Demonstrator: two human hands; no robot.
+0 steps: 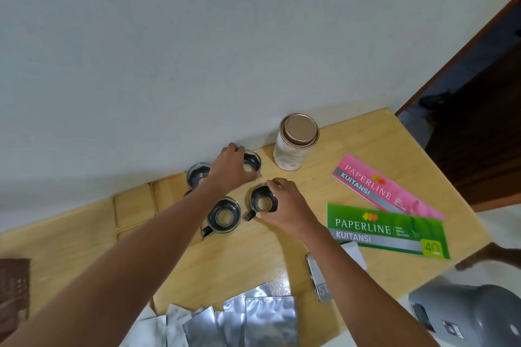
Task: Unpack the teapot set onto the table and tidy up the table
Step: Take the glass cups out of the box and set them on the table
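Several small glass cups with black holders stand on the wooden table (pixel 282 251) near the wall. My left hand (pixel 232 167) grips the rim of the far cup (pixel 253 161). My right hand (pixel 284 205) holds the near right cup (pixel 262 201) by its rim and side, its black handle pointing left. Another cup (pixel 224 215) stands free between my arms, and a further one (pixel 197 175) sits behind my left wrist, partly hidden. No teapot shows in view.
A tin can with a bronze lid (pixel 296 142) stands by the wall. Pink (pixel 386 187) and green (pixel 386 229) receipt books lie at right. Silver foil pouches (pixel 239 321) crowd the near edge, beside a small silver box (pixel 318 276). A grey device (pixel 468 315) sits at lower right.
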